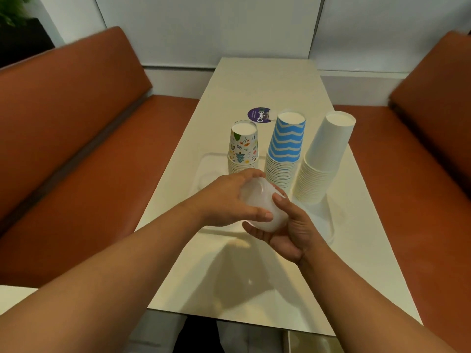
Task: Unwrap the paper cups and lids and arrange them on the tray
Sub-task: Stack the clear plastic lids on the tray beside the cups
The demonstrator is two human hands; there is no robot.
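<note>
Both hands met above the near edge of a pale, shallow tray (211, 159) that lay on a long cream table (267, 80). Between them was a stack of lids (257, 200), translucent and milky, round in outline and smooth; its blurred edges made the count of lids impossible to tell, and whether any wrap covered it could not be made out. The stack's long axis ran obliquely, from upper left near the left fingers down to lower right in the right palm. The left hand (229, 197) curled over the stack from above, thumb pressed along its near side. The right hand (285, 230) cupped it from below, fingers curled up around its lower end.

Three stacks of paper cups stood rim-down on the tray, bases upward, each tapering toward the top. The patterned cups (243, 146), printed with small coloured motifs, stood at the left; their lower rims were hidden behind the left hand. The blue-striped cups (285, 146), banded in wavy blue and white, stood in the middle. The plain white cups (323, 159), matt and leaning slightly to the right, stood at the right. The tray's right and near rims were faint against the table. A round purple sticker (258, 115) lay behind the stacks. Orange-brown padded benches (63, 128) flanked the table.
</note>
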